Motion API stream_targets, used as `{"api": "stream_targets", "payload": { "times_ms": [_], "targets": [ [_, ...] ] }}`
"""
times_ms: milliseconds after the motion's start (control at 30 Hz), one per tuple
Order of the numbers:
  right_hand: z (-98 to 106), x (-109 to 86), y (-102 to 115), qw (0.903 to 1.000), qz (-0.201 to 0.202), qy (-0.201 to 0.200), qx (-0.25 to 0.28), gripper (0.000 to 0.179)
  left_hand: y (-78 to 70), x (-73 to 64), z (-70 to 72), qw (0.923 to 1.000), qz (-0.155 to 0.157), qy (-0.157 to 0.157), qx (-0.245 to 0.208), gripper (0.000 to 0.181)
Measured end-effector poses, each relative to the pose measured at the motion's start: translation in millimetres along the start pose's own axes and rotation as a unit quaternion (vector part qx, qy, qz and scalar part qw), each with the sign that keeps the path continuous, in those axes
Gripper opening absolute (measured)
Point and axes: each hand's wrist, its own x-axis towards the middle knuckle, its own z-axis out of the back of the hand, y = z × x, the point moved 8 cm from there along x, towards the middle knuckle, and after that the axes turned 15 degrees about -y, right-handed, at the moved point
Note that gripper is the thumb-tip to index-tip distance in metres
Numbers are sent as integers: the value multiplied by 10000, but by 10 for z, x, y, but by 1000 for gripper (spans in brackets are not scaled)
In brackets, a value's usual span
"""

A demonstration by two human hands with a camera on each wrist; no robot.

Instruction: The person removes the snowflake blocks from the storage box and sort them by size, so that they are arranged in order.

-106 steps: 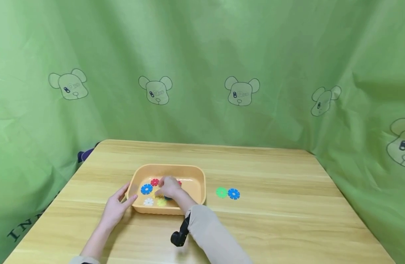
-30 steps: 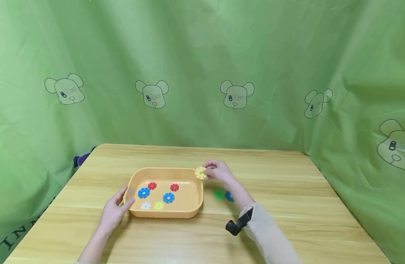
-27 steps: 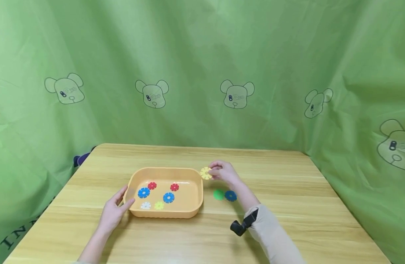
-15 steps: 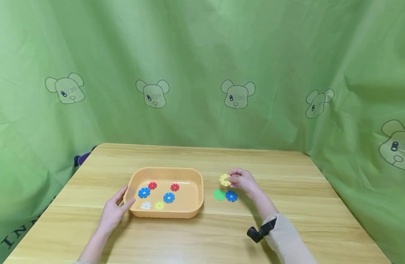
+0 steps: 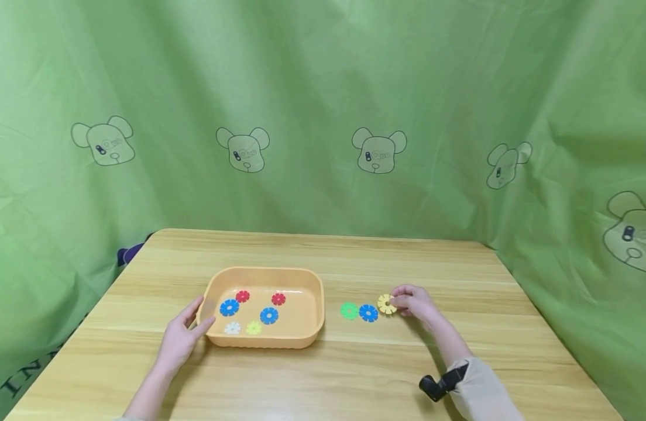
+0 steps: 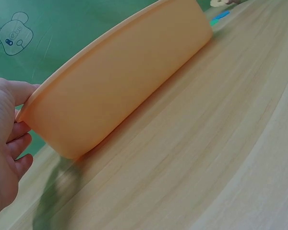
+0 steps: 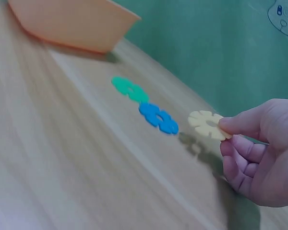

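My right hand [image 5: 415,304] pinches a yellow snowflake disc [image 7: 204,125] between thumb and fingers. In the right wrist view the disc hovers a little above the table, its shadow beneath. Left of it a blue snowflake disc [image 5: 368,313] and a green snowflake disc [image 5: 349,310] lie flat in a row. My left hand [image 5: 179,336] grips the left end of an orange plastic basin [image 5: 265,340], thumb over the rim [image 6: 31,103] and the other fingers outside. Inside the basin lie blue discs [image 5: 269,316], red discs [image 5: 278,299], a white disc [image 5: 232,328] and a pale yellow disc [image 5: 254,327].
The wooden table [image 5: 323,380] carries the basin left of centre. Behind and beside it hangs a green curtain [image 5: 312,70] printed with bear heads. A dark purple object [image 5: 130,254] shows past the table's far left corner.
My right hand has taken the yellow disc out of the basin, carried it right and lowered it beside the blue disc. My left hand has stayed at the basin's left end.
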Motion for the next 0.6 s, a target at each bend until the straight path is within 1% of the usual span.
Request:
{"api": "stream_targets", "payload": {
  "times_ms": [100, 200, 267, 333, 500, 600],
  "targets": [
    [41, -24, -53, 9995, 42, -20, -306, 26, 10, -5, 0, 10000, 13, 19, 4, 66],
    [43, -55, -61, 9972, 267, 14, -705, 23, 17, -11, 4, 10000, 32, 29, 9, 66],
    [37, -70, -54, 9951, 410, -32, -896, 21, 19, -16, 7, 10000, 55, 40, -10, 66],
    [29, -74, -42, 9933, 546, -97, -1010, 19, 13, -18, 8, 10000, 63, 52, -16, 66],
    [24, -52, -35, 9907, 682, -251, -1147, 17, -9, -10, -3, 9999, 55, 87, -43, 66],
    [13, -52, -24, 9888, 788, -293, -1232, 17, 4, -2, -4, 9999, 79, 89, -76, 66]
  ]
}}
